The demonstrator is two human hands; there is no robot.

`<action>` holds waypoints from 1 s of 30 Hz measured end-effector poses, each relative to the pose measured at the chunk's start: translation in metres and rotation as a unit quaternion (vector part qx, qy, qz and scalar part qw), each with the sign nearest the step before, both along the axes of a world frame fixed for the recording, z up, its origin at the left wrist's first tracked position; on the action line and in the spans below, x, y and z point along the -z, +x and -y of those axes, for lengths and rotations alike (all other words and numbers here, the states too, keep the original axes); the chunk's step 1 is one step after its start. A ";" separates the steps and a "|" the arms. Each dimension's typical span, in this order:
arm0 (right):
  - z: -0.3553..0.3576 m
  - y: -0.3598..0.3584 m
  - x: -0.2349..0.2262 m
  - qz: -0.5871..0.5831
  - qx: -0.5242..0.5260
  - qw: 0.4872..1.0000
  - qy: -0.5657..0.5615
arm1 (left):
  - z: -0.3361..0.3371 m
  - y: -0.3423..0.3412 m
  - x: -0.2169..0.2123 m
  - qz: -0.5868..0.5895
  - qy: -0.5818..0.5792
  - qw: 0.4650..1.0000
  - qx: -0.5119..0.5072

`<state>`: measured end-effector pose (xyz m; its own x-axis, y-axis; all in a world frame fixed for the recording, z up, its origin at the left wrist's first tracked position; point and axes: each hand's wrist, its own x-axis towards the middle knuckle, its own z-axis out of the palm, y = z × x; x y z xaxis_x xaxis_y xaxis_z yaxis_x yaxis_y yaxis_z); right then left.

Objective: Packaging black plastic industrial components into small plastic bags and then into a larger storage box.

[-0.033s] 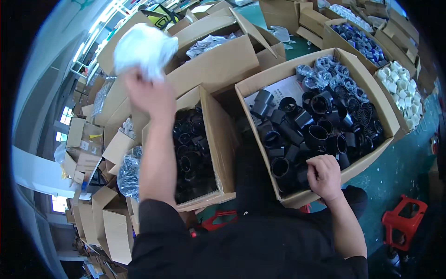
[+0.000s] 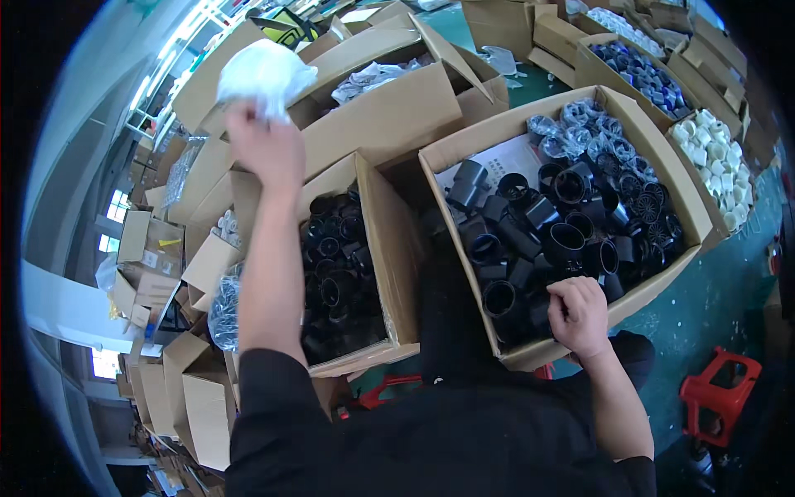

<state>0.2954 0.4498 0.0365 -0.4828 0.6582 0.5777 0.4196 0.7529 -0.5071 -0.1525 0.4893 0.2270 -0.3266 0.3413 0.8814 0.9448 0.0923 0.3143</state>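
Observation:
Held up at the far left, my left hand closes around the bottom of a bunched white plastic bag. The bag is blurred, and what it contains, if anything, is hidden. My right hand is curled at the near rim of the right cardboard box, beside black plastic pipe fittings. Its fingers are bent inward, and I cannot see what lies inside them. Fittings in clear wrap and a white printed sheet lie toward that box's far end.
Left of it stands another cardboard box with black fittings. A larger box behind holds crumpled plastic bags. White fittings and a box of dark blue-wrapped parts are at right. A red stool stands on the green floor.
My left hand and the white bag have shifted slightly up and away, and the left forearm a little to the left. My right hand stays where it was.

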 end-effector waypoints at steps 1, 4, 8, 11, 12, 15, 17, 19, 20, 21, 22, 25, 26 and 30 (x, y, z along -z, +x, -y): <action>0.001 -0.003 -0.002 0.000 -0.004 1.000 0.001 | -0.026 -0.037 -0.001 0.019 -0.012 1.000 -0.003; 0.005 0.000 -0.001 -0.015 0.015 1.000 -0.007 | -0.048 -0.091 0.044 0.000 -0.162 0.984 -0.069; 0.002 0.000 0.001 -0.018 0.033 0.999 -0.002 | -0.038 -0.039 0.130 0.179 -0.293 0.932 0.115; 0.005 0.004 0.000 -0.013 0.033 0.999 0.006 | -0.010 0.073 0.150 0.204 -0.301 0.904 0.225; 0.006 0.005 0.001 -0.011 0.034 0.999 0.007 | -0.003 0.098 0.156 0.169 -0.290 0.903 0.268; 0.002 0.004 0.009 0.000 0.046 0.999 0.025 | 0.017 0.166 0.174 0.250 -0.276 0.871 0.321; 0.001 0.002 0.015 -0.012 0.045 0.999 0.023 | 0.031 0.191 0.187 0.239 -0.274 0.865 0.346; -0.001 0.000 0.016 -0.021 0.042 0.998 0.038 | 0.037 0.207 0.198 0.155 -0.275 0.871 0.375; 0.001 -0.002 0.016 -0.029 0.043 0.998 0.038 | 0.039 0.212 0.200 0.055 -0.266 0.886 0.375; 0.000 -0.002 0.017 -0.043 0.041 0.997 0.052 | 0.040 0.218 0.200 0.028 -0.262 0.895 0.359; 0.000 0.001 0.017 -0.059 0.037 0.995 0.067 | 0.041 0.225 0.200 0.001 -0.258 0.904 0.342; -0.001 0.008 0.013 -0.083 0.041 0.993 0.073 | 0.039 0.223 0.215 0.046 -0.267 0.904 0.332; 0.003 0.013 0.012 -0.083 0.048 0.993 0.075 | 0.039 0.225 0.216 0.043 -0.267 0.902 0.338; 0.020 0.025 0.015 -0.057 0.047 0.995 0.073 | 0.043 0.227 0.218 0.022 -0.260 0.914 0.311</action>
